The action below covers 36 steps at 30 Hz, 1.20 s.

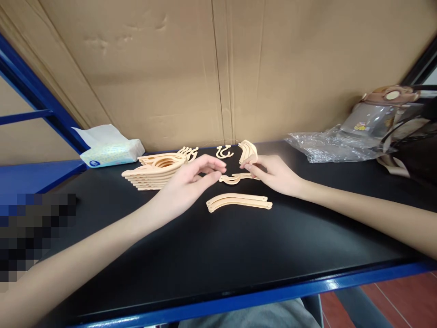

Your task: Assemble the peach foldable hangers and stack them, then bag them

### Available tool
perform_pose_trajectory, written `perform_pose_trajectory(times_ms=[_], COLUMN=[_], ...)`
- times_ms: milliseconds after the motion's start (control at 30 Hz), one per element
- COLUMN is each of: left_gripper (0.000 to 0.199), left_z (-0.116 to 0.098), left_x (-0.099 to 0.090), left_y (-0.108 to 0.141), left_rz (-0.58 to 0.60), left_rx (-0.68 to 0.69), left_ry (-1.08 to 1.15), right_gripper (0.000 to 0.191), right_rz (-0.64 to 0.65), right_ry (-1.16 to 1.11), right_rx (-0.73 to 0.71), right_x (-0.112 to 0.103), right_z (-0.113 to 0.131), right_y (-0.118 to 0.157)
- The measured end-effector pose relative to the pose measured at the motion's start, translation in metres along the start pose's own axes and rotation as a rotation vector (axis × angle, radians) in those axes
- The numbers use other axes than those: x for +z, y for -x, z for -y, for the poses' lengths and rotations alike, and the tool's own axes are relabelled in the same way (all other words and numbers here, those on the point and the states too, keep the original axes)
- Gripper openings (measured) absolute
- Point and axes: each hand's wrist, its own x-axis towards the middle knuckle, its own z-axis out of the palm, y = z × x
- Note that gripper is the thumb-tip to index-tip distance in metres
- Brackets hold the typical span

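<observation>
My left hand hovers beside a stack of beige plastic hangers, fingers and thumb apart, with nothing seen between them. My right hand has its thumb and fingers pinched together; what they hold, if anything, I cannot make out. Right behind those fingertips stand curved beige pieces. Between the hands, smaller beige pieces lie on the table, partly covered by the right hand. Closer to me rest two long, curved hanger arms, side by side.
Loose beige hooks lie near the cardboard wall. A tissue pack is at the back left. Crinkled clear plastic, a bottle and a dark bag are at the right. The black table has a blue front edge.
</observation>
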Motion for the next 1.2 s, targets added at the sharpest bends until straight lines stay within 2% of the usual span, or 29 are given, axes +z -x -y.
perform_pose_trajectory(times_ms=[67, 133, 267, 433, 567, 733, 800, 867, 933, 1067, 1200], left_gripper=[0.019, 0.019, 0.023, 0.022, 0.024, 0.029, 0.028, 0.026, 0.025, 0.027, 0.023], left_z=[0.008, 0.011, 0.010, 0.016, 0.021, 0.019, 0.017, 0.016, 0.015, 0.017, 0.016], left_x=[-0.004, -0.007, -0.009, -0.004, 0.002, 0.011, 0.011, 0.008, 0.004, -0.004, -0.005], left_y=[0.007, 0.012, 0.016, 0.016, 0.016, 0.016, 0.015, 0.014, 0.013, 0.010, 0.008], left_rz=[-0.003, 0.047, 0.192, 0.262, 0.224, 0.140, 0.083, 0.026, -0.003, 0.004, -0.003], left_rx=[0.089, 0.190, 0.369, 0.356, 0.387, 0.430, 0.408, 0.327, 0.176, -0.100, -0.165], left_ry=[-0.280, -0.483, -0.743, -0.780, -0.835, -0.893, -0.850, -0.710, -0.481, 0.024, 0.370], right_gripper=[0.037, 0.042, 0.041, 0.027, 0.026, 0.027, 0.030, 0.034, 0.035, 0.036, 0.036], right_rz=[0.012, -0.001, -0.064, -0.057, -0.076, -0.072, -0.078, -0.079, -0.078, -0.090, -0.087], right_ry=[-0.150, -0.266, -0.267, -0.393, -0.489, -0.472, -0.455, -0.475, -0.496, -0.396, -0.379], right_rx=[0.093, 0.139, 0.133, 0.150, 0.148, 0.141, 0.145, 0.153, 0.160, 0.154, 0.160], right_x=[0.003, 0.004, 0.004, 0.005, 0.007, 0.006, 0.006, 0.006, 0.005, 0.004, 0.003], right_z=[-0.002, -0.005, -0.010, -0.015, -0.017, -0.016, -0.017, -0.018, -0.018, -0.017, -0.017], right_y=[0.000, 0.000, -0.002, -0.006, -0.006, -0.006, -0.006, -0.006, -0.006, -0.005, -0.005])
